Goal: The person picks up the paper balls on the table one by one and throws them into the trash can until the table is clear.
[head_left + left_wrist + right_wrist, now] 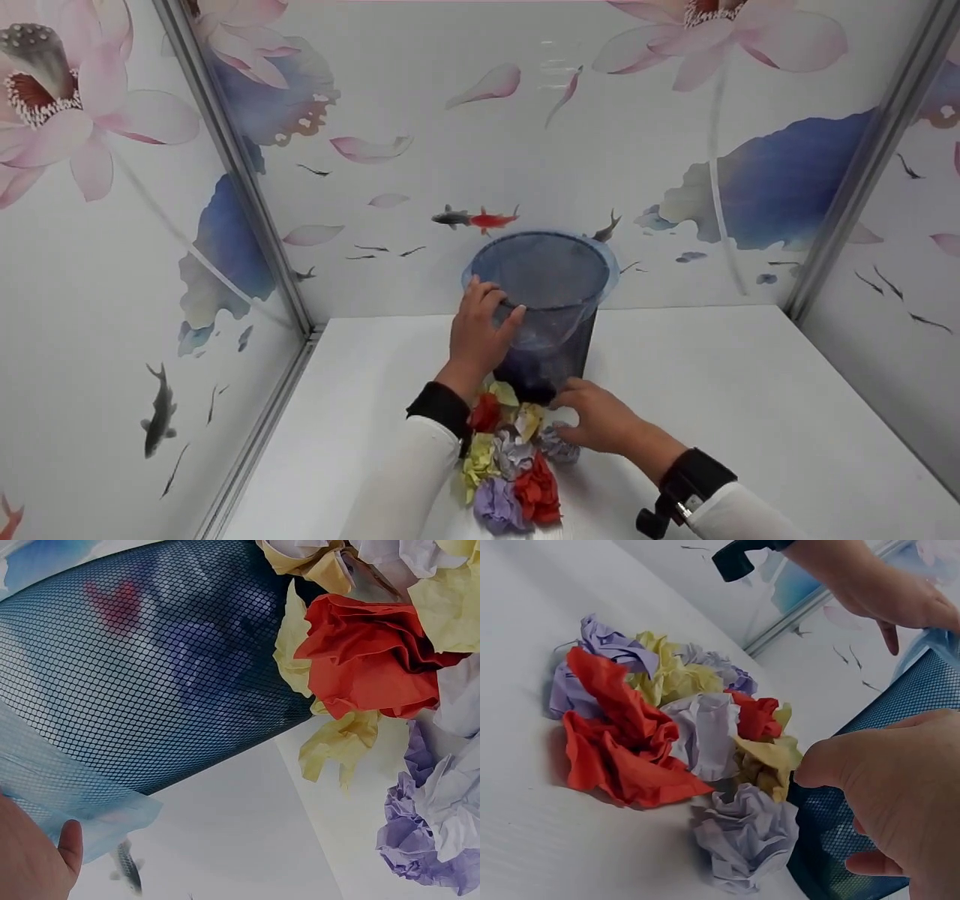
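Crumpled papers (pixel 514 454) lie below the relaxed left hand (pixel 480 334) touching the bin (pixel 540 367), beside the loosely spread right hand (pixel 604 420).

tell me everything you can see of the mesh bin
The mesh bin is dark and round, narrowing toward its base; its mesh looks like metal. A translucent blue bag lines it and folds over the rim. It stands upright toward the back of the white table, with crumpled paper by its base. Red and purple shapes show through the mesh wall. The left hand touches the bag at the rim; contact with the right hand is unclear.
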Tool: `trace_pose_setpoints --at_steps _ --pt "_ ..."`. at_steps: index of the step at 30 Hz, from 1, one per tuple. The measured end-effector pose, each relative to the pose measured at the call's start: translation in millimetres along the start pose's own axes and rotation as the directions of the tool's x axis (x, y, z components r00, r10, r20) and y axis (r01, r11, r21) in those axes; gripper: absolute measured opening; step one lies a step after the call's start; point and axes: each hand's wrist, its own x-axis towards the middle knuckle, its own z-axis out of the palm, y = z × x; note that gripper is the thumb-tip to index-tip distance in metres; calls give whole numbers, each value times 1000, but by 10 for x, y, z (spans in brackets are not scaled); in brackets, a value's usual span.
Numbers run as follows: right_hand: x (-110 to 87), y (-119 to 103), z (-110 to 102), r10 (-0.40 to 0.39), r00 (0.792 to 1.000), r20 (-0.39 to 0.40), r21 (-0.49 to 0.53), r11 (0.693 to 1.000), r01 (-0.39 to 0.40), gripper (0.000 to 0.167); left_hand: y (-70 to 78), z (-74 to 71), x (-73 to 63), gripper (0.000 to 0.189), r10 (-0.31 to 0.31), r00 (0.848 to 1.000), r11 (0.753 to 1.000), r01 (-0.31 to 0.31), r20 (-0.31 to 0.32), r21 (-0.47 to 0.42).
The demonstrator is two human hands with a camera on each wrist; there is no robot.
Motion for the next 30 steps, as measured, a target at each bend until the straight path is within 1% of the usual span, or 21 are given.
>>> trace_pose_setpoints --at_steps 5,10,13,18,23,30 --pt "-56 39 134 10 998 69 30 999 -12 33 -7 -2 -3 46 -14 1000 1000 14 4 -14" --pt "-108 57 268 10 993 116 62 998 -17 32 -6 -8 -8 45 -21 1000 1000 21 12 -23" --pt "-129 61 327 6 992 129 62 998 -14 31 -7 -7 -8 46 -19 1000 1000 19 14 -21" --pt "-159 83 379 -11 993 118 55 998 4 25 0 -2 -6 48 -17 1000 999 17 15 -28" --pt "-180 130 412 31 994 103 77 996 -39 24 -3 3 -8 48 -6 1000 1000 6 9 -30" --pt "-169 182 457 115 985 125 137 982 -132 17 -16 -1 -18 50 -8 1000 1000 8 2 -23"
